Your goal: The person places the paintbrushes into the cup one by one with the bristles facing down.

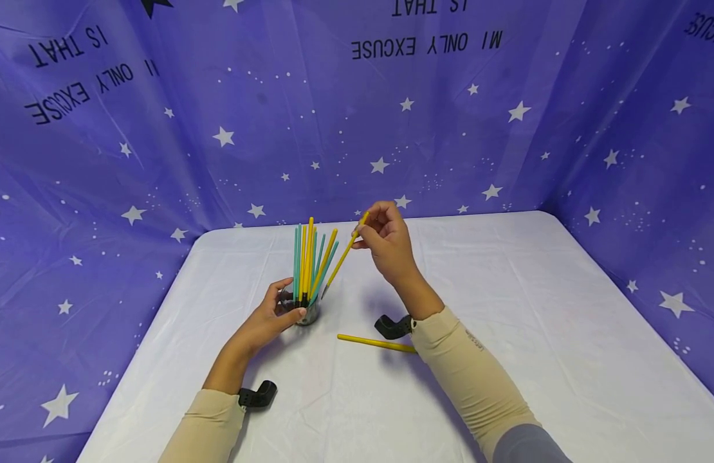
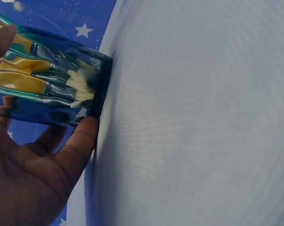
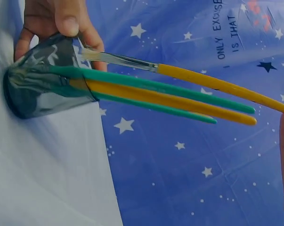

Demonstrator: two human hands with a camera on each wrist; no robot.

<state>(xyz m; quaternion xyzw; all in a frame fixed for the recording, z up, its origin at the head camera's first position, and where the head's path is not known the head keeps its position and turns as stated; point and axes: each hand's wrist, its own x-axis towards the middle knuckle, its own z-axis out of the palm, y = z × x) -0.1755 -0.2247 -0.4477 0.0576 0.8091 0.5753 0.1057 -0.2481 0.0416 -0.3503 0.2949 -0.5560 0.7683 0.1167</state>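
Note:
My left hand (image 1: 267,325) holds a clear glass (image 1: 308,315) around its side, on the white tabletop. Several yellow and teal paintbrushes (image 1: 308,263) stand in it, handles up; the left wrist view shows their pale bristles (image 2: 80,87) near the glass bottom. Between thumb and fingers, my right hand (image 1: 388,247) pinches one yellow paintbrush (image 1: 344,256) by its upper handle, to the right of the glass. That brush slants, and its bristles (image 3: 91,54) point down close to the glass rim; whether they touch it I cannot tell.
Another yellow paintbrush (image 1: 375,343) lies on the white-covered table (image 1: 542,308), partly behind my right forearm. A purple starred curtain (image 1: 334,128) hangs along the table's back and sides. Each wrist wears a black camera mount (image 1: 258,394).

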